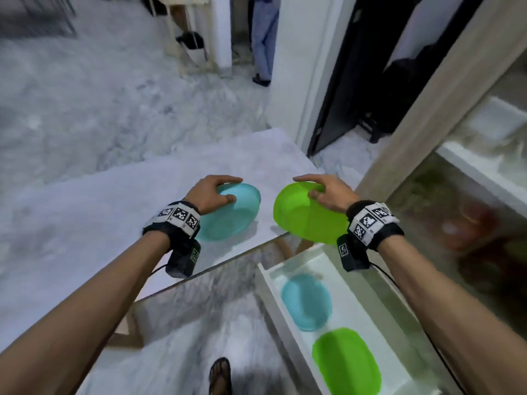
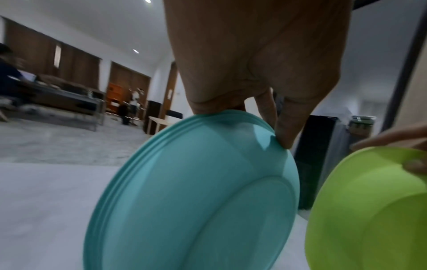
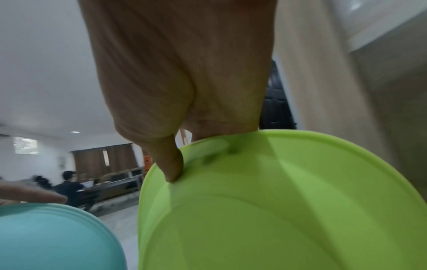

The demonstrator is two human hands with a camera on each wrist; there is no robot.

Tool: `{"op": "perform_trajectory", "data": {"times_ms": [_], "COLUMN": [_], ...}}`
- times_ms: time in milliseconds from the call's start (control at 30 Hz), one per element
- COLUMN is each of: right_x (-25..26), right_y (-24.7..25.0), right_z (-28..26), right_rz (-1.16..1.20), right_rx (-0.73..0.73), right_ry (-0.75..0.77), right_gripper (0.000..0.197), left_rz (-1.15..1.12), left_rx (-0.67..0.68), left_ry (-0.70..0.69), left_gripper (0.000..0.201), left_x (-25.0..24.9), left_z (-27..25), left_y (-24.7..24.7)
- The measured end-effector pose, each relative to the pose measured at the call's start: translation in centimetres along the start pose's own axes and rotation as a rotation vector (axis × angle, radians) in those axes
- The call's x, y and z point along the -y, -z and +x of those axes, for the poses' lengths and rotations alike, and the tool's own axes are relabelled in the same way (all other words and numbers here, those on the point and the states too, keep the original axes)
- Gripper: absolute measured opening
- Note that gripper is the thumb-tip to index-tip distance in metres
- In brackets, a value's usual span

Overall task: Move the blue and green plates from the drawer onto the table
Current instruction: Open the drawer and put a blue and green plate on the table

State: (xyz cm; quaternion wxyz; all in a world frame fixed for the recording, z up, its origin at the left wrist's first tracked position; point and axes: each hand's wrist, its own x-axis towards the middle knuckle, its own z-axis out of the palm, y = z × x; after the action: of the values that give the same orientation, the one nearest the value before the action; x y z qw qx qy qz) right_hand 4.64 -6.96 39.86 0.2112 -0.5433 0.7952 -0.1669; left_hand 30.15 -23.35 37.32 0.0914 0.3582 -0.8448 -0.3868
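Observation:
In the head view my left hand (image 1: 228,189) grips the far rim of a blue plate (image 1: 231,215), thumb inside the bowl, holding it tilted low over the white table (image 1: 99,212). My right hand (image 1: 309,187) pinches the rim of a green plate (image 1: 302,218), tilted over the table's near right corner. The left wrist view shows the blue plate (image 2: 196,201) under my thumb (image 2: 284,138). In the right wrist view, my thumb (image 3: 171,164) presses inside the green plate (image 3: 277,210). Below, the open white drawer (image 1: 266,283) holds another blue plate (image 1: 306,302) and another green plate (image 1: 346,363).
A cabinet with white shelves (image 1: 484,172) stands to the right, with a dark doorway (image 1: 370,81) behind it. A person's legs (image 1: 265,38) show at the far end of the marbled floor. My sandalled foot (image 1: 219,374) is beside the drawer.

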Motion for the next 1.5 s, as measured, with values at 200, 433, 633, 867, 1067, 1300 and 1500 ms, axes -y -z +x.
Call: {"op": "perform_trajectory", "data": {"times_ms": [200, 433, 633, 867, 1067, 1300, 1500], "right_x": [11.3, 16.3, 15.5, 10.6, 8.8, 8.0, 8.2], "right_y": [-4.9, -14.3, -20.7, -26.2, -27.7, -28.7, -28.8], "right_z": [7.8, 13.9, 15.1, 13.8, 13.7, 13.7, 13.7], "right_rz": [-0.107, -0.184, -0.384, -0.368, -0.366, -0.326, -0.331], "right_rx": [-0.029, -0.122, -0.144, 0.013, 0.123, 0.151, 0.161], "right_ry": [0.258, 0.448, 0.553, 0.472, 0.424, 0.401, 0.39], "right_gripper": [0.051, 0.055, 0.067, 0.069, 0.066, 0.058, 0.058], "left_rz": [0.035, 0.205, 0.314, 0.303, 0.272, 0.255, 0.275], "left_rx": [-0.261, -0.436, -0.443, -0.367, -0.336, -0.326, -0.31], "left_ry": [0.14, 0.189, 0.159, 0.196, 0.252, 0.272, 0.277], "left_gripper": [0.048, 0.047, 0.047, 0.052, 0.049, 0.049, 0.048], "left_x": [7.9, 16.4, 21.0, 23.8, 24.4, 24.7, 24.7], "left_z": [-4.5, -6.1, -6.9, -7.5, -7.6, -8.3, -8.6], "left_y": [6.7, 6.8, 3.3, -1.1, -2.4, -3.4, -3.4]}}
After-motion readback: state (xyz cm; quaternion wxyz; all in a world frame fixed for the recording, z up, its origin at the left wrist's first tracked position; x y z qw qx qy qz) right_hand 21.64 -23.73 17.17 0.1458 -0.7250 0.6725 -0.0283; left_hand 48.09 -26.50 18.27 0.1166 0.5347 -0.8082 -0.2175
